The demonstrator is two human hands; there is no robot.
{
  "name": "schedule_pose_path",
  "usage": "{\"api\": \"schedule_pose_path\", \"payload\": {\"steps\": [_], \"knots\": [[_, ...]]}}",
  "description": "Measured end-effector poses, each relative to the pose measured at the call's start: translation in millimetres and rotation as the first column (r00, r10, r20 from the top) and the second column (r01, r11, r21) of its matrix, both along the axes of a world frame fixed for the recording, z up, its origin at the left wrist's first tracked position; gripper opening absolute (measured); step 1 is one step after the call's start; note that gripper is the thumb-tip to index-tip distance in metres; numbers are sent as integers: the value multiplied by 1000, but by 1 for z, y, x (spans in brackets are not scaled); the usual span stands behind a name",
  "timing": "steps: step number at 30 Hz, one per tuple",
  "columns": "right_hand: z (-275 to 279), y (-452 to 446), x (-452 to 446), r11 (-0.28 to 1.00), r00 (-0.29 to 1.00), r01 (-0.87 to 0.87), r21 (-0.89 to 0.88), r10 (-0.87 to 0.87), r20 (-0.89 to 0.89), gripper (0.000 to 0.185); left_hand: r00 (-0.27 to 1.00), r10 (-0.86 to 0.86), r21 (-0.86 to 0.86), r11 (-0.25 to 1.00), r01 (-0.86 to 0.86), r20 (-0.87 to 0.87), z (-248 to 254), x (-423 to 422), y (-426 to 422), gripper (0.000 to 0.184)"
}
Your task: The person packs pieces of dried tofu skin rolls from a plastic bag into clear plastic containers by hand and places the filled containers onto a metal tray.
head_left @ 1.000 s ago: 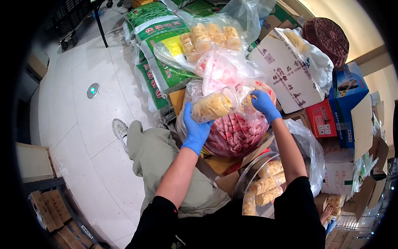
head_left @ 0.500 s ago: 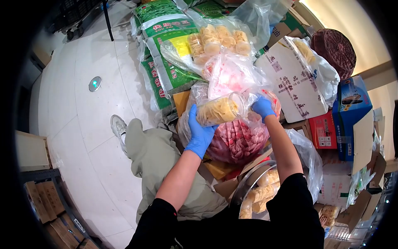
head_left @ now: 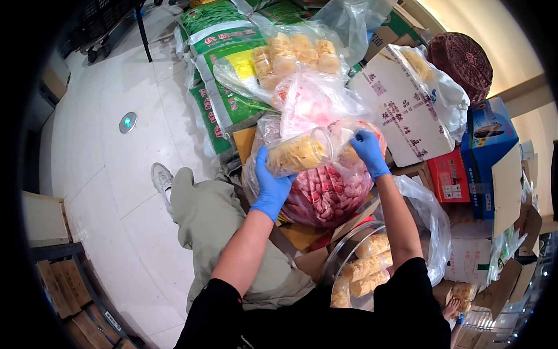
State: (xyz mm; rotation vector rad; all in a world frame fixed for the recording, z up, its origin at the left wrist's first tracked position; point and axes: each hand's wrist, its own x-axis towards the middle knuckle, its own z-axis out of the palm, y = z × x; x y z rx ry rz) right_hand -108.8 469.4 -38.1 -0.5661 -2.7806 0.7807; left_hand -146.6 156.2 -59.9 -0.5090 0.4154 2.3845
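Note:
My left hand [head_left: 273,183], in a blue glove, is wrapped round a clear plastic jar [head_left: 299,152] of yellowish chips. The jar lies nearly sideways, its round end toward my right. My gloved right hand [head_left: 369,152] has its fingers pinched together at a clear plastic bag right of the jar; what exactly they grip is too small to make out. Below both hands sits a large clear bag of dark red pieces [head_left: 328,195]. Behind the jar lies a whitish-pink plastic bag [head_left: 314,104].
A round metal basin [head_left: 343,247] with several chip packs is by my right forearm. Green sacks [head_left: 232,70] carry more packs behind. White foam box [head_left: 401,107], red box [head_left: 449,177] and blue box [head_left: 488,154] stand right. Another person's hand [head_left: 450,308] touches packs at lower right.
My right hand has drawn slightly up from the clear bag, its curled fingers now showing more. The jar stays in my left hand. The whole view has shifted a little.

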Motion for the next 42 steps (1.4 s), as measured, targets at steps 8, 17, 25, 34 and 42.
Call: {"api": "schedule_pose_path", "payload": {"steps": [8,17,25,34,42], "knots": [[33,-23,19,906,995,-101,411,98,30,22,999,-18,-8,1000,18,-46,-3,1,2,65],[112,-100,41,947,932,-191,-258,93,-349,25,997,-67,-3,998,67,-36,-5,4,15,65],[117,-150,27,905,850,-416,90,422,-316,27,998,-60,65,996,61,-16,-3,6,17,69],[129,-155,41,765,747,-586,268,638,-189,35,998,-58,107,992,61,-24,-2,3,12,70],[128,-169,47,900,841,-398,178,435,-322,35,997,-74,68,995,76,-27,13,7,6,69]]}}
